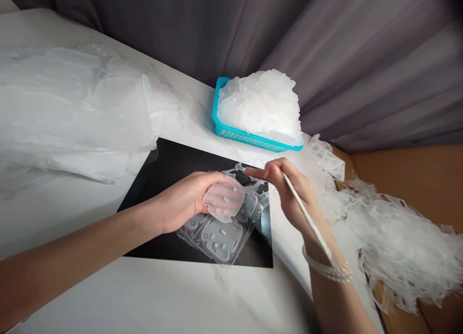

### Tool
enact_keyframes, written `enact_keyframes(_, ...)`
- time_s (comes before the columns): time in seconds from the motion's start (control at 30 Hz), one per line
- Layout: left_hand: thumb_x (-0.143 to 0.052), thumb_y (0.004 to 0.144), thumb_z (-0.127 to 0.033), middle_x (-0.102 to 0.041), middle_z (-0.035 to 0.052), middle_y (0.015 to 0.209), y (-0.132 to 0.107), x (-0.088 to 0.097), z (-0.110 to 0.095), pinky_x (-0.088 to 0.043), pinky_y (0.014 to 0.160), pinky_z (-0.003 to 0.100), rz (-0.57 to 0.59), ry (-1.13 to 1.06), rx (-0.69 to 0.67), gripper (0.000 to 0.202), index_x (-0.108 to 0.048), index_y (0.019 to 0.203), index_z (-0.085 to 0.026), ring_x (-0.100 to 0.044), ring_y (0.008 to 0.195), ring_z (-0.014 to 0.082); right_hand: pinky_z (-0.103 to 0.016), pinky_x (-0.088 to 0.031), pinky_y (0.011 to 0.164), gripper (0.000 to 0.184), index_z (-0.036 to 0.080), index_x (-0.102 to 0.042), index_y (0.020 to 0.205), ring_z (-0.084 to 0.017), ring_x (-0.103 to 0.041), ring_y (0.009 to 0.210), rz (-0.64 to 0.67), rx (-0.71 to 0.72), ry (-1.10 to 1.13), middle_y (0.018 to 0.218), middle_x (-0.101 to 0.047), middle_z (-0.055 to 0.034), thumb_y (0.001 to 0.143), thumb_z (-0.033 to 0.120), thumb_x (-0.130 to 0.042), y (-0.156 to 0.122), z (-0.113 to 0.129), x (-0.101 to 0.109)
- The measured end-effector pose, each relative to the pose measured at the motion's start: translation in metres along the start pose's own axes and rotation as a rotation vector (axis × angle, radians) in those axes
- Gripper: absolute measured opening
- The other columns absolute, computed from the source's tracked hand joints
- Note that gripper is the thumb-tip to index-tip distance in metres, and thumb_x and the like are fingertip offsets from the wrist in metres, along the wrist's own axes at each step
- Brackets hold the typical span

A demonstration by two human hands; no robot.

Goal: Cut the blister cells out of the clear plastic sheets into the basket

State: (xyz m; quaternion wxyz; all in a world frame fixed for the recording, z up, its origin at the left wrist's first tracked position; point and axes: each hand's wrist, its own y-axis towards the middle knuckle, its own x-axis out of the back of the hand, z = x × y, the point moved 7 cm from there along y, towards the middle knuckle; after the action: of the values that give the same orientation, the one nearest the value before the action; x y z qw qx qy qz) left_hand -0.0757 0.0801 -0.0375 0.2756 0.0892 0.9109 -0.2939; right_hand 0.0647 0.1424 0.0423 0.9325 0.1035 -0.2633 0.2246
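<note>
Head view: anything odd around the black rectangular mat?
Yes. A tangled heap of white perforated plastic offcuts spills past the right edge of the white marble-patterned table, over the brown surface. The turquoise plastic basket also looks overfilled, with translucent sheets piled well above its rim.

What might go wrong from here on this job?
The clear rubbery piece held in the left hand may tear if it is still joined to the cut sheet beneath it; I cannot tell whether it is. The white stick in the right hand might snag that sheet. The heap of pieces rising above the blue basket could slide onto the table.
</note>
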Motion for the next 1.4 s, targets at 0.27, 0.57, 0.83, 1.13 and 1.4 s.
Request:
enact_keyframes(0.27,-0.065,0.081,-0.036,-0.070,0.0042,0.077,-0.003,0.003,-0.010,-0.046,0.064,0.027,-0.094,0.421,-0.214,0.022,-0.074,0.082,-0.016,-0.065,0.073,0.0195,-0.024,-0.043,0.058,0.045,0.023,-0.031,0.070,-0.011,-0.055,0.063,0.395,-0.125,0.315,0.079,-0.069,-0.0006,0.080,0.037,-0.071,0.029,-0.007,-0.053)
enact_keyframes(0.57,-0.053,0.090,-0.036,-0.037,-0.0049,0.052,-0.017,0.001,-0.022,-0.017,0.046,0.026,-0.301,0.699,-0.370,0.037,-0.055,0.059,-0.018,-0.030,0.048,0.0086,-0.026,-0.045,0.063,0.037,0.021,-0.034,0.065,-0.012,-0.057,0.067,0.060,-0.064,0.273,0.076,-0.068,-0.0014,0.079,0.029,-0.067,0.022,-0.011,-0.039)
enact_keyframes(0.83,-0.064,0.087,-0.042,-0.074,0.0049,0.099,-0.033,0.036,-0.025,-0.054,0.085,0.032,-0.518,0.291,-0.589,0.027,-0.074,0.098,-0.020,-0.067,0.095,0.0234,-0.025,-0.040,0.059,0.037,0.023,-0.034,0.064,-0.012,-0.052,0.062,-0.179,-0.058,0.018,0.072,-0.065,-0.0013,0.075,0.034,-0.067,0.038,-0.084,-0.003)
enact_keyframes(1.13,-0.060,0.092,-0.027,-0.076,0.0090,0.103,-0.033,0.014,-0.028,-0.057,0.089,0.034,-0.271,-0.095,-0.410,0.020,-0.072,0.101,-0.014,-0.069,0.104,0.0237,-0.034,-0.049,0.074,0.032,0.023,-0.036,0.067,-0.028,-0.069,0.102,-0.196,0.107,-0.126,0.095,-0.073,-0.0094,0.088,0.029,-0.060,0.018,-0.015,0.001)
enact_keyframes(1.4,-0.058,0.092,-0.023,-0.073,0.0095,0.102,-0.039,0.005,-0.031,-0.057,0.084,0.029,-0.185,-0.163,-0.366,0.019,-0.073,0.097,-0.012,-0.068,0.100,0.0213,-0.048,-0.051,0.102,0.030,0.024,-0.043,0.072,-0.027,-0.056,0.128,0.170,0.727,-0.181,0.129,-0.066,-0.0073,0.084,0.013,-0.069,-0.029,0.060,-0.036)
